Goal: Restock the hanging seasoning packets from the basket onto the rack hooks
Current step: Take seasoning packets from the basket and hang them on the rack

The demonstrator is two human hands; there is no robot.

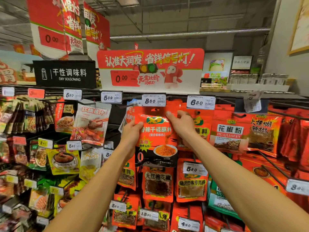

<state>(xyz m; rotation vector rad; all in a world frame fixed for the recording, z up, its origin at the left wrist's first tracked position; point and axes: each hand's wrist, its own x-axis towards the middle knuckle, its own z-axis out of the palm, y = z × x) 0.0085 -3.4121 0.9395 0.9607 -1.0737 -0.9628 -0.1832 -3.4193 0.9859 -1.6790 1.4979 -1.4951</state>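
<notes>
A red seasoning packet [156, 139] with a black lower band is held up against the top row of the rack, its punched top just under the 8.50 price tag [153, 100]. My left hand [132, 131] grips its left edge, thumb on the front. My right hand [181, 124] pinches its upper right corner, fingers curled behind. The hook under the tag is hidden by the tag and the packet. The basket is out of view.
Hanging packets fill the rack on all sides: a 6.30 tag [200, 102] with red packets to the right, a tilted pale packet [92, 123] to the left, more rows below. A red promotional sign [150, 69] stands on top.
</notes>
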